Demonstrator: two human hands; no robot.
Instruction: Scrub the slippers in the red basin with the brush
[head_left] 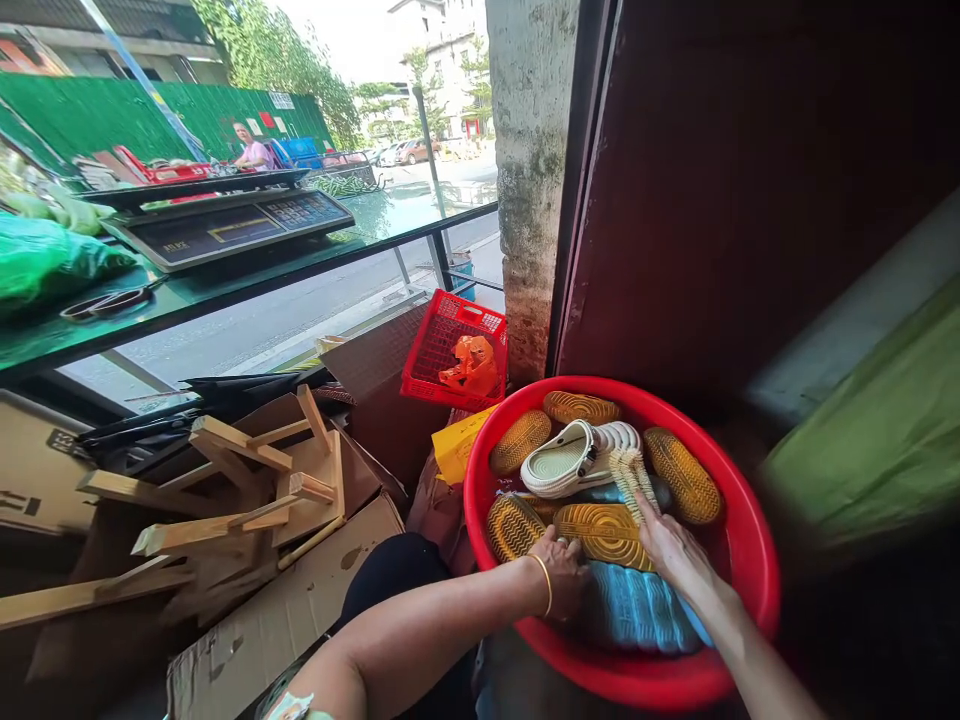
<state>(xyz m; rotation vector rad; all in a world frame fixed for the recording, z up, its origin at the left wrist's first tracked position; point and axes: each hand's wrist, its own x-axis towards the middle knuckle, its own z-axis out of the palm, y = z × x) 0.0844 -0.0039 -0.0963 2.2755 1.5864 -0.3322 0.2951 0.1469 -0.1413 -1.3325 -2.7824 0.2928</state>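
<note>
A red basin [750, 520] holds several wet shoes, most lying with their brown soles up. My left hand [562, 570], with a bracelet at the wrist, is closed on the near end of a shoe [604, 530] whose brown patterned sole faces up. My right hand [671, 545] grips a scrub brush [628, 475] with cream bristles, just beyond that sole. A white clog [562, 460] lies upright beside the brush. Under my forearms is a light-blue ribbed shoe [637, 610]. My left fingertips are partly hidden.
Wooden stools [240, 480] lie on flattened cardboard [315, 580] to the left. A red crate [427, 350] with an orange plastic bag stands behind the basin. On the glass counter [210, 290] sits a scale [240, 225]. A person [253, 150] is outside. A wall pillar [529, 180] rises beyond the basin.
</note>
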